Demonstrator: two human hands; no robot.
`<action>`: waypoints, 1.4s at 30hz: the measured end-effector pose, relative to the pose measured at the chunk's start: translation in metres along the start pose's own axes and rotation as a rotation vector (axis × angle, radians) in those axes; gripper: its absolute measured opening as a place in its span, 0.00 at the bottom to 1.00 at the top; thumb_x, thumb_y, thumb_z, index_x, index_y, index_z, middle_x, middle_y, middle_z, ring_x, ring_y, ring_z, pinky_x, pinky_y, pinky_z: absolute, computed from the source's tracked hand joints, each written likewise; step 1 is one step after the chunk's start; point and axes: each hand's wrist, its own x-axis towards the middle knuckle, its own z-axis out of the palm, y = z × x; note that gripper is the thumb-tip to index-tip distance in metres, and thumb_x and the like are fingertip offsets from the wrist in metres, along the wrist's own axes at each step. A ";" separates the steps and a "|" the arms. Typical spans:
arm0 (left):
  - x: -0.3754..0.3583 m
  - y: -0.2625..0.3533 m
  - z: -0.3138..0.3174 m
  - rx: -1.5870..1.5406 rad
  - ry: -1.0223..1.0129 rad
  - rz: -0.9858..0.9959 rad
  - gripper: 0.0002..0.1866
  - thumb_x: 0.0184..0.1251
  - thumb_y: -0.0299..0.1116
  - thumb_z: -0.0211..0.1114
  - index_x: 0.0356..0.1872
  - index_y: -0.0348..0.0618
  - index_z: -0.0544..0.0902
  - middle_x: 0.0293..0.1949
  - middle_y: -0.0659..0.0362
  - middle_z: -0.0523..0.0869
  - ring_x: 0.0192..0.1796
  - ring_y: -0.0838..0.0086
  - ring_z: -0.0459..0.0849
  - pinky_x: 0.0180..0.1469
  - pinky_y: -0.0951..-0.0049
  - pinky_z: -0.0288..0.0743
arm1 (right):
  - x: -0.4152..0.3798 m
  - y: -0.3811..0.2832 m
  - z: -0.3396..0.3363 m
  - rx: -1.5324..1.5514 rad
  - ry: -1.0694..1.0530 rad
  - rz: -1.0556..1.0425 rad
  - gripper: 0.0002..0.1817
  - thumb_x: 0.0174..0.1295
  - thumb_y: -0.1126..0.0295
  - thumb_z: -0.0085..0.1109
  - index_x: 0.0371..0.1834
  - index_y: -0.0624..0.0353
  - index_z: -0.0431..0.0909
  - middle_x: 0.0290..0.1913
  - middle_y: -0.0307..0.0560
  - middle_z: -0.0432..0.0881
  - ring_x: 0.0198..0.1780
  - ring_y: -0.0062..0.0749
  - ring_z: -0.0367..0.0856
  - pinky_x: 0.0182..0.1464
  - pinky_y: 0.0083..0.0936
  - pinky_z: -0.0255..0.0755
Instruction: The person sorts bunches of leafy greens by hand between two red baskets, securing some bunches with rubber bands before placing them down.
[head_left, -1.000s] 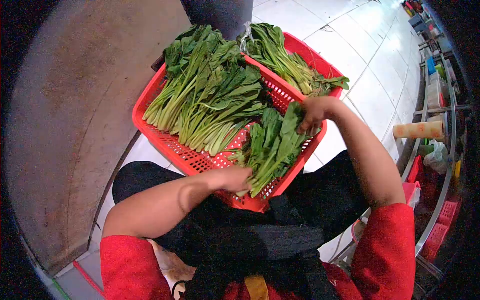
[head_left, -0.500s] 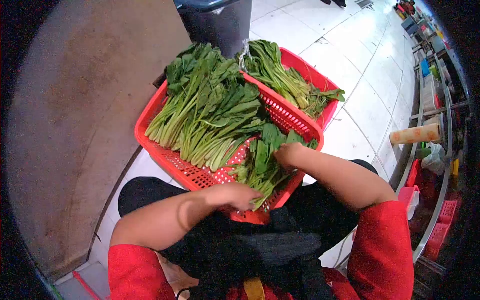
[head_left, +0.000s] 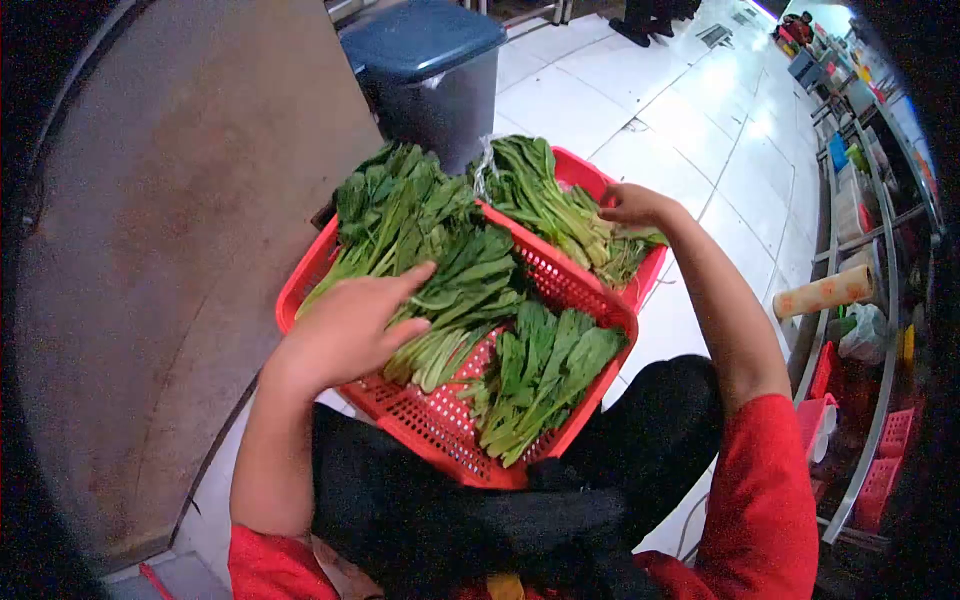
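White floor tiles surround a seated person sorting leafy greens: the left hand [head_left: 350, 325] rests spread on the big pile [head_left: 425, 245] in the near red basket [head_left: 440, 430], the right hand [head_left: 632, 203], loosely curled, reaches unsorted stalks [head_left: 560, 205] in the far basket [head_left: 645, 280], likely needing a firm pinch next.

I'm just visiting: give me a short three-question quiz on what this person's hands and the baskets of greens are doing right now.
1. True or false: the left hand lies flat on the big pile of greens in the near basket.
2. Where is the right hand? A) on the bin B) over the greens in the far basket C) on the floor
3. Fill in: both baskets are coloured ____.

Key: 1 true; 2 B; 3 red.
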 end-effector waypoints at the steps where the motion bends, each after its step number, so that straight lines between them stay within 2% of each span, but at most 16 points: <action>1: -0.006 -0.007 -0.011 -0.086 0.092 -0.007 0.31 0.73 0.44 0.61 0.73 0.45 0.66 0.54 0.43 0.84 0.57 0.49 0.83 0.61 0.55 0.75 | 0.016 0.011 -0.002 0.055 -0.068 0.110 0.20 0.67 0.56 0.61 0.48 0.64 0.79 0.36 0.53 0.86 0.35 0.37 0.86 0.40 0.35 0.79; 3: -0.007 -0.019 -0.023 -0.164 0.201 -0.012 0.31 0.74 0.43 0.60 0.74 0.45 0.65 0.56 0.43 0.84 0.59 0.50 0.82 0.63 0.56 0.74 | 0.076 0.074 0.035 0.230 -0.106 0.104 0.12 0.64 0.66 0.57 0.38 0.67 0.79 0.29 0.53 0.84 0.32 0.35 0.84 0.34 0.35 0.78; 5: -0.004 -0.028 -0.024 -0.240 0.137 -0.109 0.31 0.75 0.43 0.59 0.75 0.45 0.64 0.57 0.42 0.82 0.61 0.52 0.81 0.64 0.57 0.72 | 0.120 0.101 0.079 -0.188 -0.072 0.082 0.13 0.57 0.69 0.57 0.42 0.65 0.83 0.39 0.59 0.87 0.39 0.48 0.86 0.42 0.42 0.79; 6: 0.002 -0.039 -0.015 -0.220 0.125 -0.086 0.32 0.75 0.44 0.60 0.74 0.45 0.65 0.59 0.40 0.81 0.61 0.51 0.81 0.64 0.57 0.73 | 0.132 0.106 0.102 -0.129 -0.082 0.158 0.17 0.57 0.67 0.57 0.47 0.62 0.84 0.46 0.63 0.86 0.43 0.54 0.86 0.46 0.44 0.79; 9: 0.012 -0.051 0.003 -0.195 -0.038 -0.151 0.31 0.73 0.44 0.61 0.73 0.44 0.67 0.57 0.43 0.83 0.60 0.50 0.81 0.62 0.55 0.73 | 0.124 0.077 0.149 -0.355 -0.052 0.192 0.26 0.52 0.67 0.64 0.54 0.66 0.75 0.47 0.65 0.84 0.51 0.57 0.84 0.51 0.44 0.79; 11: 0.014 -0.059 0.015 -0.225 -0.061 -0.118 0.33 0.73 0.46 0.61 0.74 0.43 0.65 0.56 0.41 0.83 0.59 0.49 0.81 0.61 0.55 0.73 | 0.102 0.053 0.161 -0.274 0.334 0.266 0.28 0.49 0.68 0.67 0.54 0.67 0.73 0.50 0.65 0.79 0.53 0.60 0.82 0.53 0.44 0.79; 15: 0.021 -0.050 0.011 -0.270 -0.173 -0.147 0.34 0.74 0.49 0.59 0.75 0.44 0.64 0.54 0.38 0.83 0.58 0.46 0.81 0.60 0.54 0.74 | 0.116 0.083 0.163 -0.347 0.350 0.165 0.29 0.50 0.67 0.67 0.56 0.64 0.72 0.53 0.64 0.75 0.56 0.61 0.79 0.59 0.48 0.75; 20: 0.020 -0.052 0.020 -0.280 -0.215 -0.115 0.36 0.75 0.54 0.57 0.76 0.46 0.62 0.61 0.39 0.80 0.62 0.46 0.80 0.62 0.56 0.74 | 0.097 0.088 0.132 -0.101 0.258 0.084 0.37 0.48 0.50 0.73 0.55 0.63 0.72 0.49 0.66 0.80 0.55 0.59 0.80 0.58 0.48 0.73; 23: 0.015 -0.055 0.022 -0.263 -0.183 -0.078 0.36 0.75 0.55 0.57 0.76 0.45 0.62 0.61 0.38 0.80 0.62 0.46 0.80 0.62 0.56 0.74 | 0.093 0.121 0.103 0.103 0.318 -0.101 0.29 0.55 0.56 0.68 0.54 0.64 0.72 0.44 0.59 0.83 0.48 0.47 0.84 0.51 0.41 0.76; 26: 0.014 -0.052 0.018 -0.249 -0.199 -0.087 0.36 0.75 0.56 0.56 0.76 0.46 0.62 0.60 0.38 0.80 0.61 0.46 0.80 0.63 0.56 0.74 | 0.041 0.086 0.037 0.755 0.053 -0.011 0.19 0.62 0.66 0.60 0.53 0.65 0.74 0.42 0.47 0.82 0.37 0.25 0.79 0.40 0.25 0.76; 29: 0.015 -0.045 0.012 -0.264 -0.203 -0.104 0.37 0.74 0.55 0.57 0.76 0.45 0.62 0.60 0.38 0.80 0.61 0.46 0.80 0.63 0.57 0.73 | -0.009 0.036 -0.027 0.483 0.004 0.064 0.18 0.63 0.65 0.61 0.52 0.65 0.75 0.39 0.47 0.83 0.37 0.27 0.79 0.40 0.26 0.76; 30: 0.014 -0.042 0.011 -0.290 -0.218 -0.128 0.37 0.73 0.54 0.58 0.75 0.43 0.63 0.60 0.38 0.80 0.62 0.46 0.80 0.64 0.57 0.72 | -0.014 0.025 -0.040 0.324 0.086 -0.048 0.20 0.62 0.64 0.63 0.53 0.65 0.75 0.36 0.46 0.83 0.37 0.28 0.80 0.40 0.27 0.77; 33: 0.013 -0.042 0.015 -0.244 -0.170 -0.103 0.38 0.72 0.55 0.58 0.75 0.42 0.63 0.61 0.38 0.79 0.62 0.47 0.79 0.64 0.57 0.72 | -0.059 -0.020 -0.084 0.309 0.226 0.042 0.21 0.61 0.63 0.66 0.51 0.67 0.76 0.36 0.49 0.85 0.38 0.32 0.82 0.42 0.30 0.77; 34: 0.013 -0.042 0.018 -0.244 -0.144 -0.091 0.38 0.72 0.55 0.58 0.75 0.42 0.63 0.61 0.38 0.79 0.62 0.47 0.79 0.64 0.57 0.72 | -0.082 -0.043 -0.099 0.056 0.474 -0.050 0.22 0.58 0.62 0.68 0.50 0.67 0.77 0.36 0.54 0.86 0.39 0.37 0.84 0.44 0.33 0.77; 39: 0.019 -0.047 0.029 -0.156 -0.159 -0.089 0.37 0.73 0.58 0.57 0.75 0.45 0.64 0.63 0.40 0.79 0.64 0.46 0.78 0.65 0.55 0.72 | -0.135 -0.114 -0.148 -0.154 0.807 -0.004 0.23 0.58 0.57 0.64 0.52 0.59 0.76 0.41 0.61 0.85 0.45 0.55 0.85 0.47 0.44 0.77; 42: 0.024 -0.049 0.031 -0.194 -0.093 -0.028 0.36 0.73 0.56 0.59 0.73 0.44 0.67 0.62 0.42 0.80 0.63 0.46 0.79 0.65 0.56 0.72 | -0.169 -0.143 -0.157 -0.035 0.980 -0.039 0.24 0.61 0.58 0.65 0.53 0.62 0.74 0.39 0.60 0.85 0.42 0.51 0.85 0.44 0.40 0.76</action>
